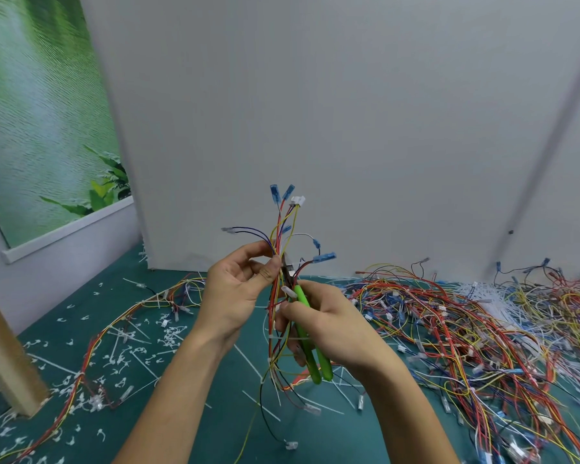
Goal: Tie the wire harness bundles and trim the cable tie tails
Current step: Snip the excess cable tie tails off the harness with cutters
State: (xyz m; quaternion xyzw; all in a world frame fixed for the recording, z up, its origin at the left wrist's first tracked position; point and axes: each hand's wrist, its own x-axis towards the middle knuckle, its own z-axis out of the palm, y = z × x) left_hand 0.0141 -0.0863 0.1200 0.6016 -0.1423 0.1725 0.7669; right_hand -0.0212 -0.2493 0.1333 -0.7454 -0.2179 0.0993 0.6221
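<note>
A wire harness bundle [281,226] of red, yellow, blue and white wires stands upright in the middle of the head view, blue terminals and a white connector at its top. My left hand [238,289] pinches it between thumb and fingers. My right hand [329,324] grips green-handled cutters [310,343], whose dark jaws meet the bundle just right of my left thumb. A white cable tie [290,338] wraps the bundle lower down, behind my right fingers. Whether the jaws hold a tie tail is hidden.
A big tangled heap of loose harnesses [476,329] covers the green mat at the right. Cut tie tails [121,360] and tied harnesses [91,356] litter the left. A white panel [349,128] stands behind, a wooden post [4,356] at the left edge.
</note>
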